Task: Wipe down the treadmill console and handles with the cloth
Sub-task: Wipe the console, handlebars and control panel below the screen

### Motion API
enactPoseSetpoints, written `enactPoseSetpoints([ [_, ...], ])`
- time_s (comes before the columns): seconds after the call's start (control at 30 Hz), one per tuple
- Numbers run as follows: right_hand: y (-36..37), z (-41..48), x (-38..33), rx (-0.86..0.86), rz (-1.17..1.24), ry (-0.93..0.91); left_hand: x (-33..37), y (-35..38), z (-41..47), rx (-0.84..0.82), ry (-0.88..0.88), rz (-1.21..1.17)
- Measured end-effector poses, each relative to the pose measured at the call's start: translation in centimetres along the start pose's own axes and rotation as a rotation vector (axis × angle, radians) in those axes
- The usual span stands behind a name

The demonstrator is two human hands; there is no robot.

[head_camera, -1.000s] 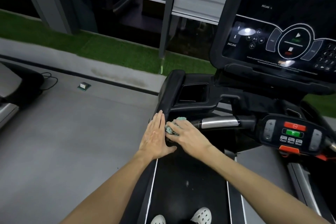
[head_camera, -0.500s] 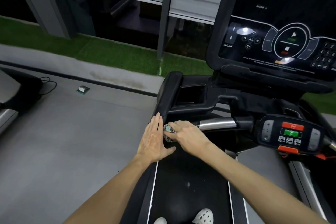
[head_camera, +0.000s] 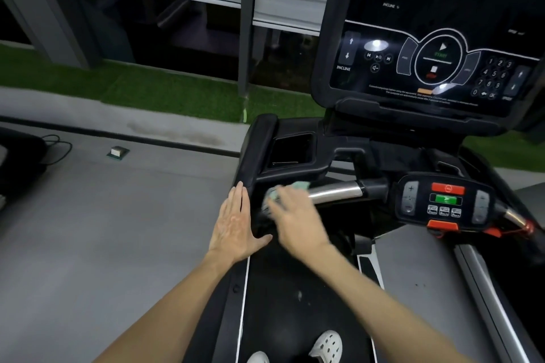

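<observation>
My right hand is blurred with motion and holds a small pale green cloth against the left end of the chrome handle bar. My left hand lies flat, fingers together, on the black left side handle of the treadmill. The large dark console screen stands above at the upper right. A small control pad with a red and a green button sits in the middle of the bar. Most of the cloth is hidden under my fingers.
The black running belt runs below, with my white shoes at the bottom edge. Grey floor lies to the left, with a small floor socket box and another machine's edge. A cup holder recess opens left of the console.
My right hand with the cloth has slid a little right and up along the handle bar and is now blurred. My left hand stays flat on the side handle.
</observation>
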State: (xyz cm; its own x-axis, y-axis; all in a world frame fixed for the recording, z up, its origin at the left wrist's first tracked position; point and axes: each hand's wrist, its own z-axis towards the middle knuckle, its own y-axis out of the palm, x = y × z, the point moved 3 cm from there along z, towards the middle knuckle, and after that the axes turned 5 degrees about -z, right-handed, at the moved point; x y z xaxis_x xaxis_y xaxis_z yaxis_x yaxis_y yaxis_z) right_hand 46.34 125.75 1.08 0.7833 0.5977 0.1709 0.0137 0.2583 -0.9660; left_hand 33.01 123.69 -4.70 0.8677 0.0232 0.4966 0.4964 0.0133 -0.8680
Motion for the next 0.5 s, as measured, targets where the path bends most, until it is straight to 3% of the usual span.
enactPoseSetpoints([
  [0.07, 0.5, 0.2, -1.7, -0.086, -0.022, -0.094, -0.1, 0.0, -0.1, -0.005, 0.003, -0.029],
  [0.17, -0.9, -1.0, 0.6, -0.052, -0.054, -0.176, -0.3, -0.1, -0.2, 0.006, 0.018, -0.033],
  [0.37, -1.5, -3.2, 5.2, 0.074, -0.068, 0.091, 0.0, 0.1, 0.0, 0.023, 0.000, 0.021],
  [0.5, 0.2, -1.4, 0.4, -0.036, -0.047, -0.076, 0.0, 0.1, 0.0, 0.010, -0.001, 0.011],
])
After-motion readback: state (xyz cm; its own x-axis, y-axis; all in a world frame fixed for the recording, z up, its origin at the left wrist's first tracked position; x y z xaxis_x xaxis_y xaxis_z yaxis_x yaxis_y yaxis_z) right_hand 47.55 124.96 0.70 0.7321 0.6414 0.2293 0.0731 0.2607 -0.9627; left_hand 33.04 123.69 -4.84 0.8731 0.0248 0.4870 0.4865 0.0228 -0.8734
